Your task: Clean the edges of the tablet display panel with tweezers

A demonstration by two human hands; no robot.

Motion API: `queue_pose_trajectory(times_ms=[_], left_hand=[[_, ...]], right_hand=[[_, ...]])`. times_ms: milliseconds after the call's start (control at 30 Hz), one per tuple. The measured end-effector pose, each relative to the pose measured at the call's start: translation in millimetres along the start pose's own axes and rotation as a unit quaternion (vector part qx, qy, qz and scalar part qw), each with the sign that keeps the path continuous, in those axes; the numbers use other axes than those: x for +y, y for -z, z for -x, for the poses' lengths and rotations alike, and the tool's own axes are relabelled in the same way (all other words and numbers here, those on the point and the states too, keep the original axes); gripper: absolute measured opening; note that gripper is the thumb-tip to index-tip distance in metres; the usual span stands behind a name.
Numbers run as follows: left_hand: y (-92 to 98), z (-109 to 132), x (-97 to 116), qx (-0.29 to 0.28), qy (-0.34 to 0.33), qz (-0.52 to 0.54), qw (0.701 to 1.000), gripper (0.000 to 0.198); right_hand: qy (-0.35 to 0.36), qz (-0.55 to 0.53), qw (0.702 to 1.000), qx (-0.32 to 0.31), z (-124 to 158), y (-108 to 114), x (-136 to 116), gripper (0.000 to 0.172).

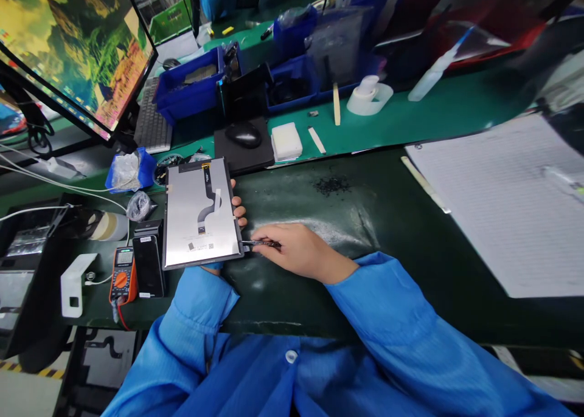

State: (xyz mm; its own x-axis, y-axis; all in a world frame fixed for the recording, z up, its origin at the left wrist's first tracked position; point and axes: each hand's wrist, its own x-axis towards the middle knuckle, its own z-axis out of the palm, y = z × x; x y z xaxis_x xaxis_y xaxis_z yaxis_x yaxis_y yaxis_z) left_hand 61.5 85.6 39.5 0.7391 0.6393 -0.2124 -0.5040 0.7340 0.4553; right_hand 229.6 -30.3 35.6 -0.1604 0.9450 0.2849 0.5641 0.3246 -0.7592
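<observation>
My right hand (298, 251) pinches tweezers (261, 244) at the edge of the display panel (191, 222); my left hand (238, 209) grips it from beneath.

Workstation interior viewed from above: a long workbench with a glossy green surface (401, 104) and a worn dark green mat (410, 301) fills the view. A black-framed flat-screen monitor (75, 49) stands at left; a grey floor (27, 396) edged with yellow-and-black hazard tape (39, 371) shows at lower left.

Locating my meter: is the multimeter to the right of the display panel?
No, the multimeter lies to the left of the display panel in the head view.
</observation>
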Motion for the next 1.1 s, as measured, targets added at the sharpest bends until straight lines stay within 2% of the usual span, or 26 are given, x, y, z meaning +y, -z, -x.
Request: queue_pose_trajectory(times_ms=[200, 367, 467, 600, 833, 1033, 1100], left_hand=[[-1.3, -1, 2, 0.009, 0.018, -0.006, 1.000, 0.044], [-5.2, 0, 2, 0.040, 0.008, -0.014, 0.999, 0.047], [-6.4, 0, 3, 0.046, 0.014, -0.021, 0.999, 0.050], [-9.1, 0, 4, 0.042, 0.020, -0.036, 0.998, 0.052], [-13.3, 0, 4, 0.058, 0.016, -0.045, 0.997, 0.055], [-8.5, -2, 4, 0.049, 0.017, -0.040, 0.998, 0.047], [-8.3, -2, 4, 0.045, 0.016, -0.035, 0.998, 0.049]], right_hand=[[0.014, 0.041, 0.999, -0.031, 0, 2, 2, 0.024], [-0.024, -0.009, 1.000, -0.014, 0, 2, -2, 0.017], [-0.006, 0.011, 1.000, -0.021, 0, 1, -1, 0.015], [0.020, 0.046, 0.998, -0.027, 0, 1, 1, 0.026], [-0.011, 0.005, 1.000, -0.013, 1, 2, -2, 0.013], [0.026, 0.051, 0.998, -0.025, 0, 2, 1, 0.025], [0.016, 0.030, 0.999, -0.015, 0, 1, -1, 0.020]])
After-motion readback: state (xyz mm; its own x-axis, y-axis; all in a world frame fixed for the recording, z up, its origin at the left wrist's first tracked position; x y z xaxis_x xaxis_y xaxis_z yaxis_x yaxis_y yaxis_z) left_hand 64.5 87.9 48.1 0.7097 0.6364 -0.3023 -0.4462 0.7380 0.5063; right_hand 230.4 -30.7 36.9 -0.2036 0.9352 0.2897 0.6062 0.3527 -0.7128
